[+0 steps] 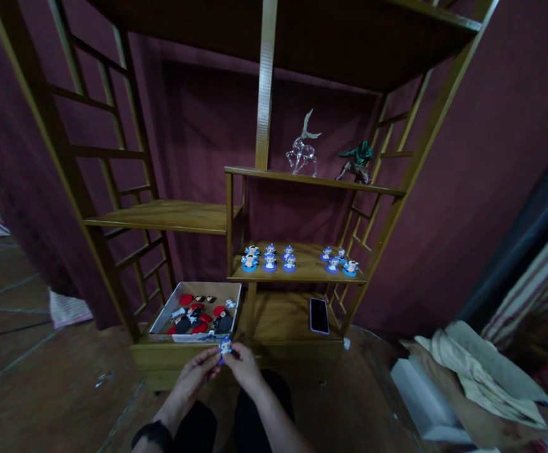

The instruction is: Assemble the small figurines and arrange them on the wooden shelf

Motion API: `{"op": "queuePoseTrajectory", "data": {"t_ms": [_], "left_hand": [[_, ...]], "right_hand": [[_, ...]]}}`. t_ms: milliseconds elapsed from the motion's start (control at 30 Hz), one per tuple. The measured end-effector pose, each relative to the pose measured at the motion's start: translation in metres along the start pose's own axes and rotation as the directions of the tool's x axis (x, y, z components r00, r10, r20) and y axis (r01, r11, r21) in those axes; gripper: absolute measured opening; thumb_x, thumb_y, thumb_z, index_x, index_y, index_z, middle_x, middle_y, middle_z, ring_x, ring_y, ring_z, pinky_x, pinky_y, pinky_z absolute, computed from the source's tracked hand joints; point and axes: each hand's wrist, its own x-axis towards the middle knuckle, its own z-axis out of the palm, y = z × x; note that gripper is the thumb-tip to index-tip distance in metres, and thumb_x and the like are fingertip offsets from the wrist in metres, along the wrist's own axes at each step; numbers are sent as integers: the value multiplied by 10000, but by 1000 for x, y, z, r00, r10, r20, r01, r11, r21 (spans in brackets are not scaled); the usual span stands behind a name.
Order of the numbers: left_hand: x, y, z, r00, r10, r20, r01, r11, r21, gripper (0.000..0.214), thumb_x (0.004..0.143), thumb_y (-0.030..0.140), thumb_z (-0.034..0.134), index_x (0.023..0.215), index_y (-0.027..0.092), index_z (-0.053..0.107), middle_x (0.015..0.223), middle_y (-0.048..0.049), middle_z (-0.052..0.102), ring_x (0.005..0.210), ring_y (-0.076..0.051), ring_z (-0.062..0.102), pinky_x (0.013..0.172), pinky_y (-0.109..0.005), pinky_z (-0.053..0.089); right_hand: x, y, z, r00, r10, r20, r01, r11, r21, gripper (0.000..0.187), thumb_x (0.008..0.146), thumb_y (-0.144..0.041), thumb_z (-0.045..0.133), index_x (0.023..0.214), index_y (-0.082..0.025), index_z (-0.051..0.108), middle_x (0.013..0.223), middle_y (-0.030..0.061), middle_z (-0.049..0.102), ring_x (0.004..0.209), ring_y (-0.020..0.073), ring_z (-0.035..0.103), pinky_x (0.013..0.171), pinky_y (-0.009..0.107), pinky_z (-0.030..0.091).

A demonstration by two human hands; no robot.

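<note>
My left hand (197, 372) and my right hand (245, 367) meet low in the middle of the view, both pinched on a small blue-and-white figurine (225, 346). Just beyond them an open cardboard box (234, 309) rests on the bottom board of a wooden shelf unit (267, 113), holding several red and black discs and small figure parts. Several similar little figurines on blue bases (268, 258) stand in rows on the low middle shelf, with a second group of three (340, 261) to the right.
A dark phone (319, 315) lies flat on the bottom board right of the box. A clear glass deer (302, 151) and a green figure (357, 162) stand on the upper shelf. Cloth (481, 371) and white foam (419, 396) lie at right.
</note>
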Motion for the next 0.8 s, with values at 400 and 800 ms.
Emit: {"op": "queuePoseTrajectory", "data": {"t_ms": [400,800], "left_hand": [[-6,-6,12,987,132,96,-138,989,56,504,503,295,783,960,131,650,743,-46,665,644,-136,581,597,-232,412],[-16,-9,15,920,391,15,-348,801,488,295,625,178,666,918,211,653,888,-56,654,852,-211,573,792,-288,412]], "right_hand": [[4,10,-5,987,151,48,-159,954,254,284,649,-422,604,809,-192,653,764,10,645,665,147,591,614,267,490],[-1,9,-6,998,68,-1,-66,967,245,268,672,-352,598,883,-188,614,886,17,666,841,162,599,797,286,456]]}}
